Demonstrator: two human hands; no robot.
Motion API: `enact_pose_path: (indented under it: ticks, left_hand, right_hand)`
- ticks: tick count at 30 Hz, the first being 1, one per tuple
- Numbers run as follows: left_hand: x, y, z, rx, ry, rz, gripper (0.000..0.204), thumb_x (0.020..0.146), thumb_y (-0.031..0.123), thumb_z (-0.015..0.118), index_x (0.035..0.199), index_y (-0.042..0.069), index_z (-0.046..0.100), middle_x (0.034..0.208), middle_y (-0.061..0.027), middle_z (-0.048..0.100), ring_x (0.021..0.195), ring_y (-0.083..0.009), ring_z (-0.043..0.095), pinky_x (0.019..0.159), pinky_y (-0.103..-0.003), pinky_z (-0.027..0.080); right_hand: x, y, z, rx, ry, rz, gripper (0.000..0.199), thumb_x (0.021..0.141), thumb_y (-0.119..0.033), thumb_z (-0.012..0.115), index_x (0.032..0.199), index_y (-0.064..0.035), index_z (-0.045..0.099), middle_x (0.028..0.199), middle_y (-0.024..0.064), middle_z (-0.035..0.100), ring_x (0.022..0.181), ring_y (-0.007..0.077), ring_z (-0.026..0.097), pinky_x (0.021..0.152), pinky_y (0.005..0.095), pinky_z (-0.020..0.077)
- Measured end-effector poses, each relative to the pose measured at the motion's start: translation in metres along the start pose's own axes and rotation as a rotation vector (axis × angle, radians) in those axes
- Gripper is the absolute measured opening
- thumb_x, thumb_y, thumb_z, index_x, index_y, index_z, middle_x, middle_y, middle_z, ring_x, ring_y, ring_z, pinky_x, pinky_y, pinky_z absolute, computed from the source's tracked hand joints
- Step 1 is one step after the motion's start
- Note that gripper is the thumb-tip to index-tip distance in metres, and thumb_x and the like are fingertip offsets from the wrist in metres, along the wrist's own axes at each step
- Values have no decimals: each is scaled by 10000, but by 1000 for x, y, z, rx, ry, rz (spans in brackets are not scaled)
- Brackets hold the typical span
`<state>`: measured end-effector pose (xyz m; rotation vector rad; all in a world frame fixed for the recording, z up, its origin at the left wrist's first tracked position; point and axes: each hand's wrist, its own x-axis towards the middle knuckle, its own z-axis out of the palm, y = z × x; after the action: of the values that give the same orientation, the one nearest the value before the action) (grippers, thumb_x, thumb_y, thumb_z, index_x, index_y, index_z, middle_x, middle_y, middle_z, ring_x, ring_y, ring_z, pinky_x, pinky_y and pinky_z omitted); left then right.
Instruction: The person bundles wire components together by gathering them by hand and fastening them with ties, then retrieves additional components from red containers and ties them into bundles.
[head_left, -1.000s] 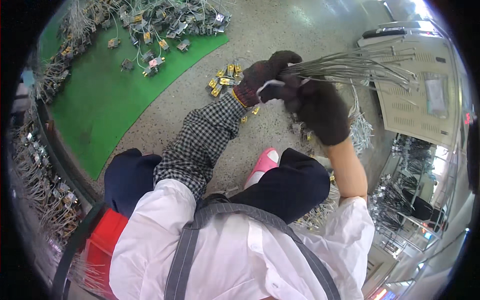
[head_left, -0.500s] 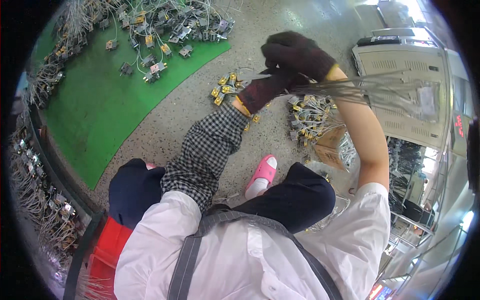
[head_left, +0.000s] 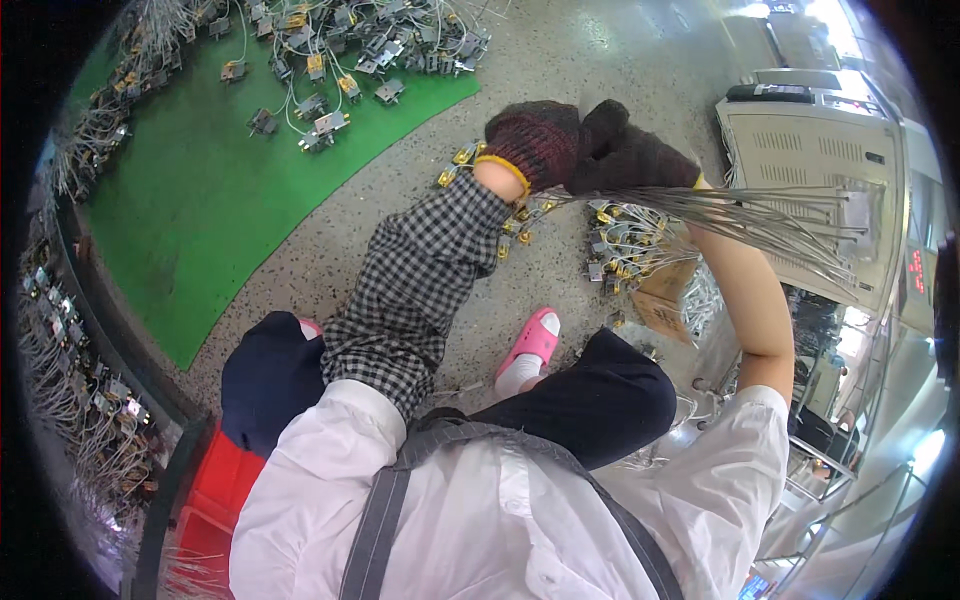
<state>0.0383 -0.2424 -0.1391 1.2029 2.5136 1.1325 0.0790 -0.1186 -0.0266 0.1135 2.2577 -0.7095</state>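
Two gloved hands, left (head_left: 535,148) and right (head_left: 625,155), fingers clenched around one wire bundle (head_left: 760,215).

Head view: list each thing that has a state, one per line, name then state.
left hand: gloved, closed on the wire bundle
right hand: gloved, closed on the wire bundle
wire bundle: held up, strands fanning out rightwards
cardboard box: on the floor, open, holding wired parts
green mat: flat, wired parts along its far edge
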Motion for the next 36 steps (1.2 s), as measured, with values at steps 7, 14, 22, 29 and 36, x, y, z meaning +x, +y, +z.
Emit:
enact_pose_path:
  ticks: [7,14,22,29,36]
  left_hand:
    - [-21,-11,-2,-45,204,181,481,876,502,470,787,87,697,732,-153,660,762,-326,656,720,-413,505]
    - [-19,-12,14,-858,231,126,462,952,442,413,1123,57,602,989,-124,654,892,-251,638,792,-352,493]
    - [-7,-6,34,-1466,-203,-152,775,942,630,186,1205,3,557,1065,-118,633,958,-198,593,912,-321,425]
    - [-5,-12,40,-1328,-165,-90,654,988,524,233,1192,4,574,1076,-103,647,1002,-188,583,955,-316,407]
    - [-22,-12,35,-1122,2,90,458,1015,341,329,1151,2,605,1103,-113,647,1078,-195,572,961,-316,415]
  right_hand:
    - [2,39,10,-505,157,-120,296,799,-174,618,1082,-89,600,973,152,645,920,309,622,847,411,477]
    - [-7,60,6,296,185,16,311,856,-281,611,1053,-40,608,936,105,648,800,211,631,685,316,520]
    - [-16,32,-30,214,124,45,172,900,-221,576,858,-55,596,746,2,580,686,82,549,596,235,452]
    - [-10,48,-49,163,65,-88,114,803,-117,631,824,-9,601,812,87,615,748,136,554,677,289,459]
    - [-5,52,-61,307,-110,-200,148,838,-176,618,933,-62,621,860,130,634,743,210,589,682,317,487]
